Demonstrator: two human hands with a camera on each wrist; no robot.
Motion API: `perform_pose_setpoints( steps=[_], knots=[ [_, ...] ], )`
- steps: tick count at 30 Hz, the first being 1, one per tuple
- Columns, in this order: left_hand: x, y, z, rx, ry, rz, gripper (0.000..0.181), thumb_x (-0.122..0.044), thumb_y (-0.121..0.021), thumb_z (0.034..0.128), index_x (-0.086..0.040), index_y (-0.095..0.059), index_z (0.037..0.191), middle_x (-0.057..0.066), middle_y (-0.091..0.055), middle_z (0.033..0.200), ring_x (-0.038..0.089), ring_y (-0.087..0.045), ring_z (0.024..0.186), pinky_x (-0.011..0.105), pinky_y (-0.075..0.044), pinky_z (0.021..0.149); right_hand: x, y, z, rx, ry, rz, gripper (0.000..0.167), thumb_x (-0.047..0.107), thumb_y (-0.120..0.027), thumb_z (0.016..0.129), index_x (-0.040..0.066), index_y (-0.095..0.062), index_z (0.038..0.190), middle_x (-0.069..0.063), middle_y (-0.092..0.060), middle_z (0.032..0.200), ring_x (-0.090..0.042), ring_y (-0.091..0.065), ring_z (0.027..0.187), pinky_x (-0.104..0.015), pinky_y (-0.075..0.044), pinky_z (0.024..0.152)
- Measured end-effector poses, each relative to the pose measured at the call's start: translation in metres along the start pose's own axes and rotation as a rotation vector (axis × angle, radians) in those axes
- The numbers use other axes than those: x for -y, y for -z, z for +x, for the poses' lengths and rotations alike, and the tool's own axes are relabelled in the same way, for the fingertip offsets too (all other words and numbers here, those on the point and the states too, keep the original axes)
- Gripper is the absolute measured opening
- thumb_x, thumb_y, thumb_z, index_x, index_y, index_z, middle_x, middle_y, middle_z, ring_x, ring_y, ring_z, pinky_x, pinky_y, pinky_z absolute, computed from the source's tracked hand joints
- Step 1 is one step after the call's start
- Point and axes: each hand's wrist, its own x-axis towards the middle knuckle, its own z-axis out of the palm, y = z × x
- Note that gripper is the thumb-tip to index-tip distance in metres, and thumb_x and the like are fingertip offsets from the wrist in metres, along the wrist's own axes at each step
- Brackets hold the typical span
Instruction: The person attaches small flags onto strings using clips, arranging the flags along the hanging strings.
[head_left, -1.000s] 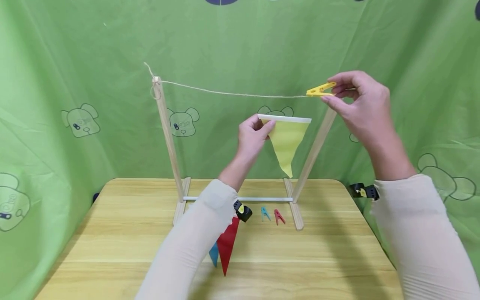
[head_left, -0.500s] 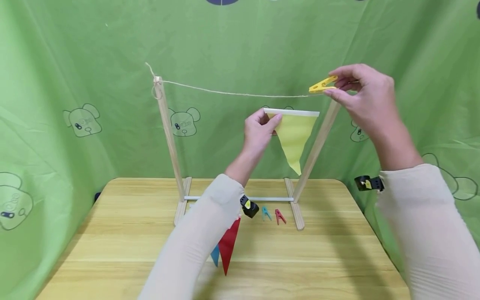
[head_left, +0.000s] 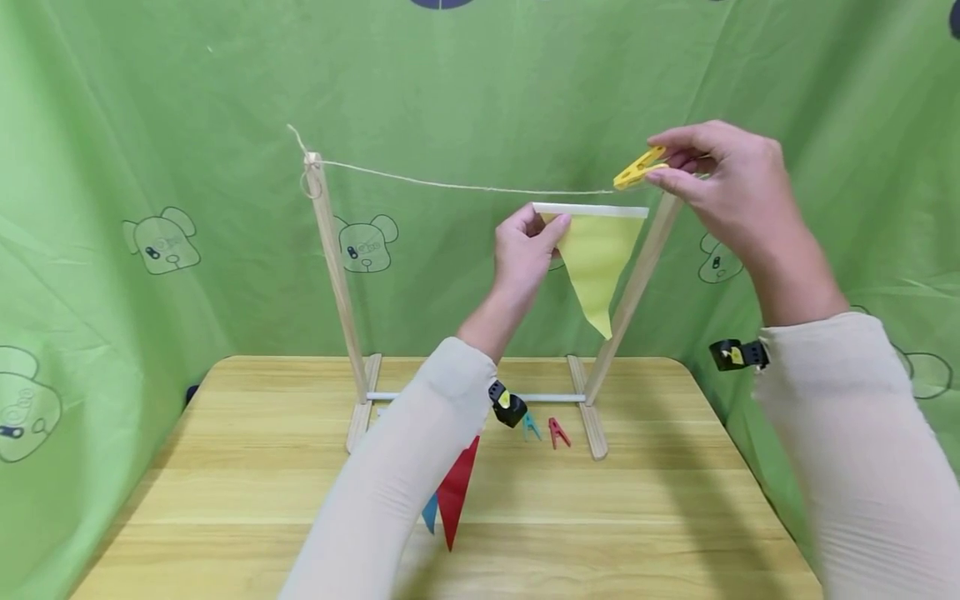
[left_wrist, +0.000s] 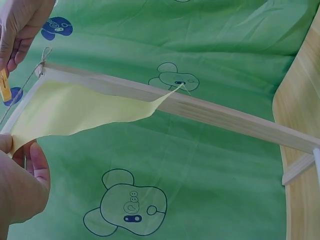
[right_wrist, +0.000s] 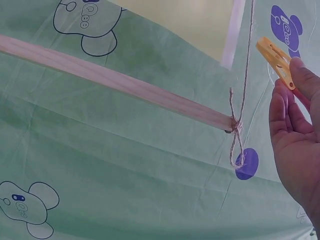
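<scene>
My left hand [head_left: 523, 250] pinches a yellow triangular pennant [head_left: 600, 250] near the left end of its white top strip. The pennant hangs point down, its strip a little below the string [head_left: 450, 185]. Between thumb and fingers my right hand [head_left: 735, 179] holds a yellow clothespin [head_left: 637, 169], tilted, just above the string's right part. In the right wrist view the clothespin [right_wrist: 276, 60] is apart from the string [right_wrist: 246, 65] and the pennant [right_wrist: 200, 25]. The left wrist view shows the pennant [left_wrist: 75, 110] stretching out from my left fingers.
The string runs between two wooden posts [head_left: 335, 275], [head_left: 641, 275] standing on the table [head_left: 637, 517]. A white bar [head_left: 532, 398] joins their feet. A blue clothespin [head_left: 532, 427] and a red clothespin [head_left: 558, 433] lie nearby. Red [head_left: 455, 496] and blue [head_left: 430, 514] pennants lie partly under my left sleeve.
My left hand has raised the yellow pennant and moved it right, closer to the string. My right hand has lifted slightly, and the yellow clothespin has tilted more steeply.
</scene>
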Motion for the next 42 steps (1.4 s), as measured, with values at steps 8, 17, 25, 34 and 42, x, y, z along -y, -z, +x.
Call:
perform_pose_setpoints(
  steps=[8, 17, 25, 34, 42],
  knots=[
    [-0.005, -0.003, 0.000, 0.000, -0.004, -0.011, 0.017, -0.004, -0.073, 0.0945, 0.007, -0.069, 0.106, -0.003, -0.059, 0.074, 0.007, -0.053, 0.064, 0.018, -0.049, 0.056, 0.002, -0.002, 0.002, 0.013, 0.016, -0.028, 0.035, 0.010, -0.077, 0.093, 0.005, -0.072, 0.127, 0.016, -0.061, 0.101, 0.003, -0.058, 0.088, -0.003, -0.047, 0.079],
    [-0.007, -0.006, -0.001, -0.007, -0.012, -0.033, 0.015, -0.002, -0.073, 0.0942, 0.006, -0.070, 0.107, -0.003, -0.061, 0.076, 0.008, -0.054, 0.065, 0.018, -0.049, 0.056, 0.005, 0.000, 0.007, 0.033, 0.087, -0.121, 0.031, 0.016, -0.079, 0.091, 0.005, -0.075, 0.120, 0.012, -0.064, 0.101, 0.009, -0.057, 0.084, -0.002, -0.046, 0.076],
    [-0.007, -0.011, 0.000, -0.013, -0.002, -0.030, 0.016, -0.003, -0.073, 0.0941, 0.006, -0.070, 0.107, -0.002, -0.062, 0.078, 0.007, -0.055, 0.065, 0.017, -0.049, 0.057, 0.007, 0.003, 0.009, 0.063, 0.076, -0.155, 0.027, 0.019, -0.079, 0.092, 0.006, -0.077, 0.116, 0.009, -0.066, 0.099, 0.008, -0.058, 0.080, -0.001, -0.047, 0.072],
    [-0.007, -0.012, 0.003, -0.011, 0.012, -0.038, 0.015, -0.004, -0.074, 0.0942, 0.004, -0.071, 0.107, 0.001, -0.065, 0.082, 0.007, -0.056, 0.065, 0.018, -0.050, 0.057, 0.009, 0.005, 0.012, 0.100, 0.052, -0.162, 0.027, 0.021, -0.079, 0.092, 0.007, -0.078, 0.115, -0.003, -0.072, 0.106, 0.008, -0.059, 0.080, -0.002, -0.046, 0.071],
    [-0.007, -0.014, 0.003, -0.021, 0.004, -0.035, 0.015, -0.005, -0.074, 0.0939, 0.003, -0.072, 0.107, -0.002, -0.062, 0.078, 0.005, -0.053, 0.064, 0.017, -0.048, 0.056, 0.010, 0.004, 0.011, 0.113, 0.072, -0.183, 0.024, 0.020, -0.078, 0.092, 0.006, -0.078, 0.112, -0.011, -0.074, 0.108, 0.009, -0.058, 0.079, -0.001, -0.046, 0.069]
  ],
)
